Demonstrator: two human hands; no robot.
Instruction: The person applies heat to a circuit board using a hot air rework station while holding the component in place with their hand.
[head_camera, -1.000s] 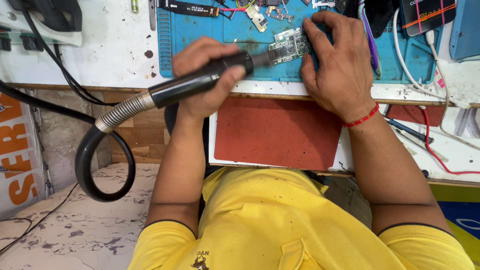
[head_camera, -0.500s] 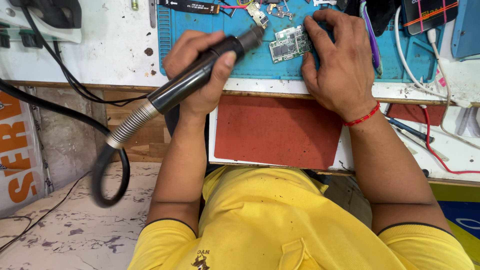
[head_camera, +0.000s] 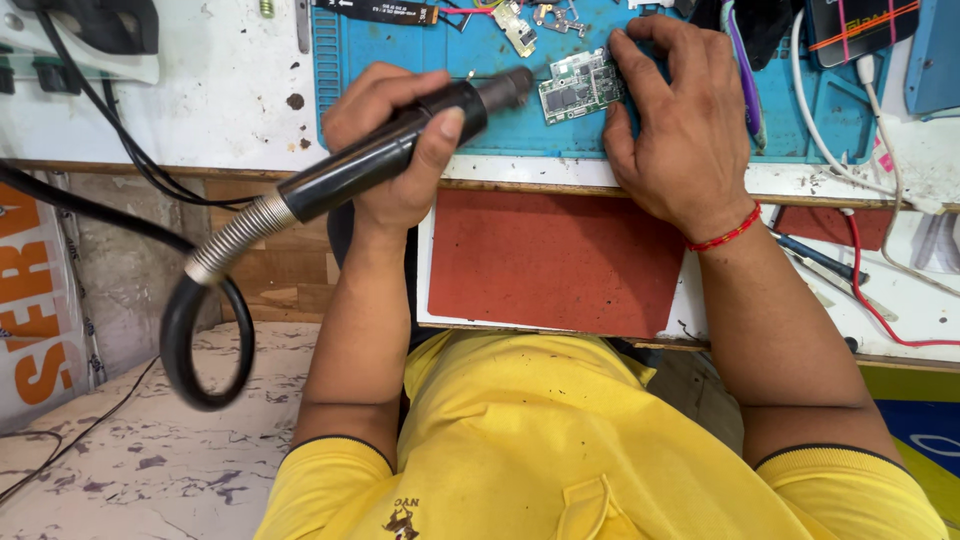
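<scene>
Left hand (head_camera: 400, 150) grips the hot-air wand (head_camera: 400, 148); its hose (head_camera: 205, 340) loops off the bench's near edge. Right hand (head_camera: 685, 125), fingers spread, pins the board (head_camera: 580, 87), partly hiding it.

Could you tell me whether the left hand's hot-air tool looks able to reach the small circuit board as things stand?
Probably yes: the tool's nozzle is just beside the circuit board, nothing between them, held by the left hand.

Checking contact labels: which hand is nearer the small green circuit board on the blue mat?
Right. The right hand lies beside the circuit board, fingers touching its edge. The left hand grips the black hot-air handpiece, whose nozzle points at the board, apart from it.
</scene>
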